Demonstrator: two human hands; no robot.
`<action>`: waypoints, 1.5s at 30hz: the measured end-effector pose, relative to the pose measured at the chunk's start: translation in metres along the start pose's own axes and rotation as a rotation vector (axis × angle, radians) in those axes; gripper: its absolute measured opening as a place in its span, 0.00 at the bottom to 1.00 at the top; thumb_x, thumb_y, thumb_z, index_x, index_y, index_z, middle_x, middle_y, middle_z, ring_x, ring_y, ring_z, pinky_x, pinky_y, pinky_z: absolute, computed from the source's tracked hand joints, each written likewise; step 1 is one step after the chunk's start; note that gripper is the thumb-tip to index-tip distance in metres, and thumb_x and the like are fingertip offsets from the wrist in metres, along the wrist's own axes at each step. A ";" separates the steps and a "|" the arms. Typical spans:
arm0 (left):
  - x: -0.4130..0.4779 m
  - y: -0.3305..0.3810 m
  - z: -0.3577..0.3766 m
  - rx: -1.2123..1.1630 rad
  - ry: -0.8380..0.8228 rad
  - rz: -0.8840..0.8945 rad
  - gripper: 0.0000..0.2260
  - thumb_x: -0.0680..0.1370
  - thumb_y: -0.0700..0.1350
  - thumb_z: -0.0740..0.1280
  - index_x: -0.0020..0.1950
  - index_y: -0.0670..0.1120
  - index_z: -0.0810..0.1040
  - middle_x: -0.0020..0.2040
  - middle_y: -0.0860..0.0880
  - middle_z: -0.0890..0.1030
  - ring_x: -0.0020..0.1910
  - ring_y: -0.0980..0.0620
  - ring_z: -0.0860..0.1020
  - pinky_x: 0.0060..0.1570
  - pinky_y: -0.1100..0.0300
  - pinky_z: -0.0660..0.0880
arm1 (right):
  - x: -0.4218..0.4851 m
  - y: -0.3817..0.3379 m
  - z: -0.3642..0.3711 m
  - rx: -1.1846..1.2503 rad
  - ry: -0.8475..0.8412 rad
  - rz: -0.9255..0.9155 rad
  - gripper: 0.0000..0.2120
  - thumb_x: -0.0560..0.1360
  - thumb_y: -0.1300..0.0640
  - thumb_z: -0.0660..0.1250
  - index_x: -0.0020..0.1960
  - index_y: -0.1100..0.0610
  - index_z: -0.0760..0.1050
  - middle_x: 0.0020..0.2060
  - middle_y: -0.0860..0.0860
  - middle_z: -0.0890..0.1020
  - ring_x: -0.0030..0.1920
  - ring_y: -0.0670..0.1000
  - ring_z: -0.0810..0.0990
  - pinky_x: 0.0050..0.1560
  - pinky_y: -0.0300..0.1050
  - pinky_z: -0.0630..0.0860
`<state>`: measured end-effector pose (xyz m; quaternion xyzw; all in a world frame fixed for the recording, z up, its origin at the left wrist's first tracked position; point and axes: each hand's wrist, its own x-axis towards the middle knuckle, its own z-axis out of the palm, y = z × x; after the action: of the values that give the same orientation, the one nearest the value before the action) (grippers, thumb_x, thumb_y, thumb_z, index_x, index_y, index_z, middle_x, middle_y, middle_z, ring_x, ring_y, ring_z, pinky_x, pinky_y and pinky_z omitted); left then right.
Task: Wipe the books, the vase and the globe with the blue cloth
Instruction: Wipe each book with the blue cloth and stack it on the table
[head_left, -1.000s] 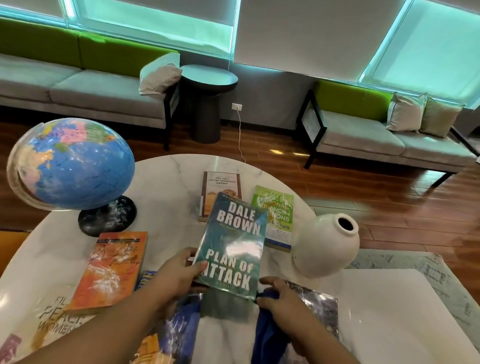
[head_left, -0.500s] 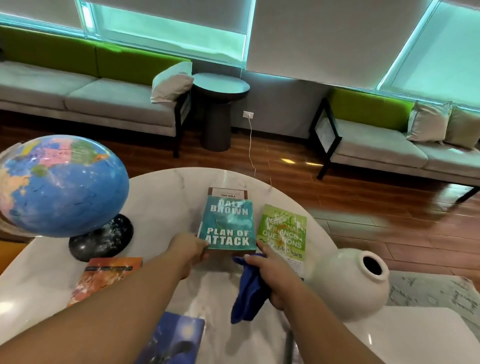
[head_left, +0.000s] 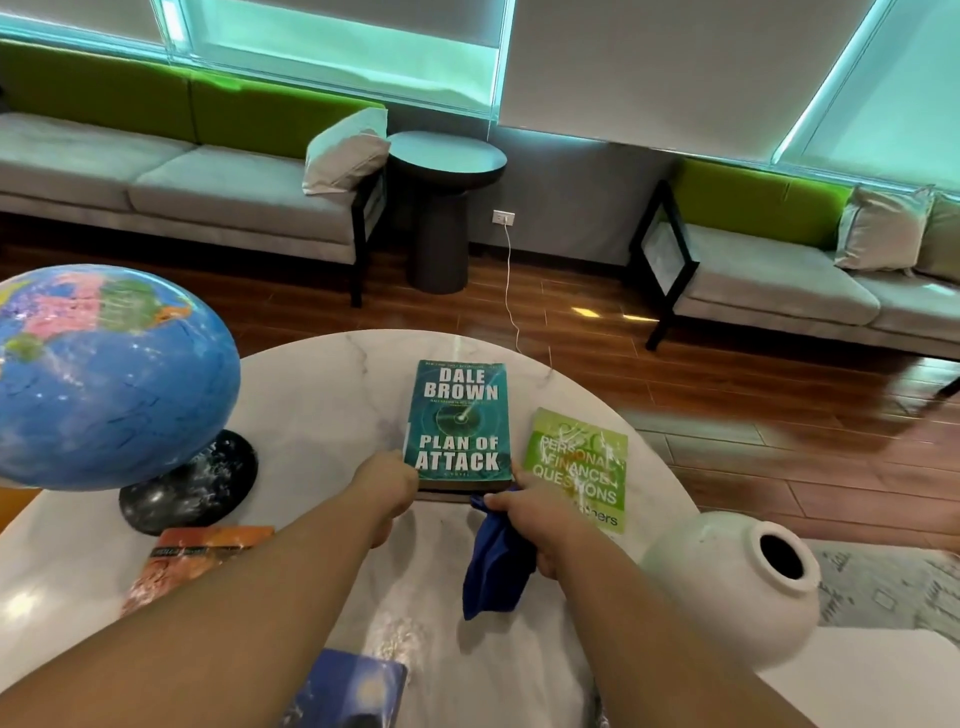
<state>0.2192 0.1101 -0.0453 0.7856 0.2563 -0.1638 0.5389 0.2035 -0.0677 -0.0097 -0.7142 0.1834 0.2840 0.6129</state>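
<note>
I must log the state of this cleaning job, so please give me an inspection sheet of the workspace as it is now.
Surface: white marble table, round and glossy.
Job's things: globe at left on a black base; teal book flat at the far middle; green book to its right; orange book and blue book nearer; white vase at right; blue cloth bunched and hanging down.
Clutter: nothing seen.
Grippers: left hand holds the teal book's near left corner; right hand grips the blue cloth.
Cables: white cable runs from a wall socket to the floor.
Surroundings: grey sofas with green backs, dark side table, wooden floor.
</note>
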 end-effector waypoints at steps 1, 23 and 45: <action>0.001 -0.004 0.001 -0.017 -0.014 -0.011 0.18 0.73 0.33 0.56 0.57 0.45 0.78 0.55 0.41 0.81 0.51 0.41 0.78 0.52 0.51 0.77 | 0.000 0.001 0.001 -0.019 0.011 0.003 0.11 0.77 0.68 0.64 0.57 0.56 0.71 0.42 0.54 0.80 0.39 0.51 0.81 0.30 0.37 0.78; -0.044 -0.020 0.081 0.056 -0.209 0.051 0.10 0.79 0.40 0.61 0.56 0.47 0.79 0.58 0.41 0.79 0.55 0.46 0.77 0.60 0.52 0.74 | -0.037 0.089 -0.023 -0.323 0.421 -0.009 0.39 0.74 0.54 0.66 0.78 0.51 0.49 0.75 0.55 0.50 0.74 0.57 0.56 0.72 0.52 0.62; -0.042 0.008 0.116 -0.340 -0.113 -0.222 0.10 0.78 0.32 0.59 0.45 0.39 0.79 0.41 0.39 0.84 0.34 0.43 0.84 0.43 0.49 0.82 | -0.063 0.091 -0.028 -0.345 0.390 -0.087 0.37 0.74 0.52 0.66 0.77 0.51 0.52 0.75 0.52 0.53 0.75 0.53 0.54 0.73 0.50 0.59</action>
<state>0.1914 -0.0098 -0.0592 0.6399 0.3346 -0.2203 0.6558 0.1039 -0.1167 -0.0380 -0.8565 0.2161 0.1418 0.4468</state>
